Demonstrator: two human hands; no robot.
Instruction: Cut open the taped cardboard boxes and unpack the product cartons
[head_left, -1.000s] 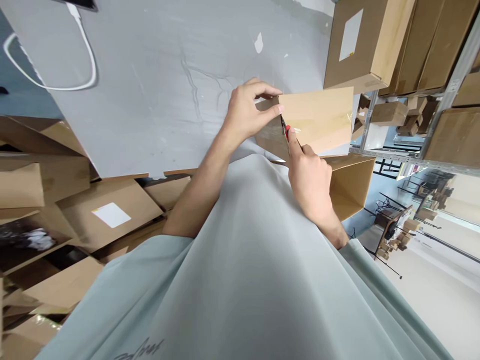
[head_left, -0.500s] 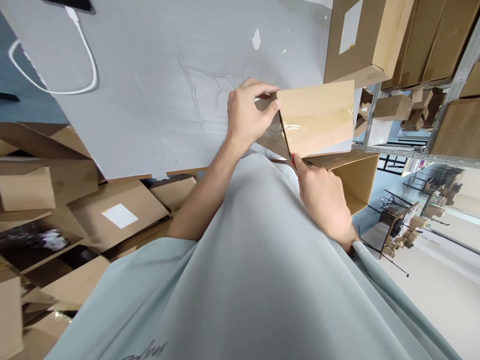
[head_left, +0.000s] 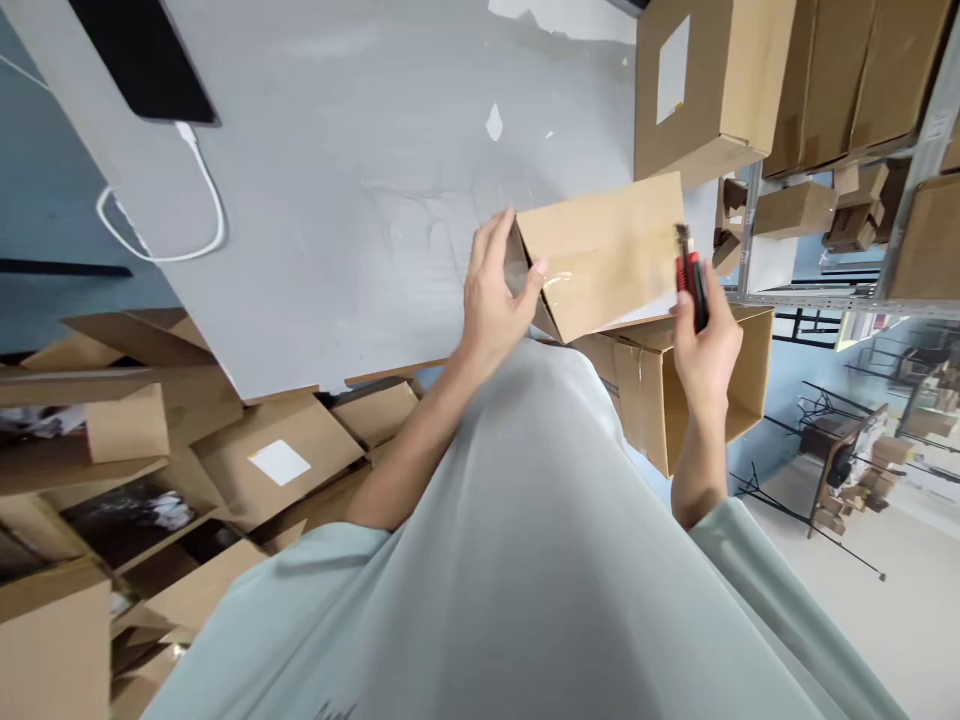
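Note:
A brown cardboard box (head_left: pixel 600 255) with clear tape on its face rests at the near right edge of the grey table (head_left: pixel 337 260). My left hand (head_left: pixel 496 285) grips the box's left end, thumb on the taped face and fingers over the far corner. In my right hand (head_left: pixel 705 340) is a red and black box cutter (head_left: pixel 691 280), its tip pointing away from me near the right end of the box. Whether the tip touches the cardboard I cannot tell.
A larger labelled carton (head_left: pixel 697 90) stands at the back right. Below the table edge lie an open carton (head_left: pixel 675 400) on the right and several boxes (head_left: pixel 277 460) on the left. A black phone (head_left: pixel 146 60) with a white cable (head_left: pixel 214 200) lies far left. Metal shelving (head_left: pixel 817 298) stands right.
My right hand has moved with the box cutter from the box's left edge, up and right to its right end. My left hand keeps hold of the box. The view has shifted slightly.

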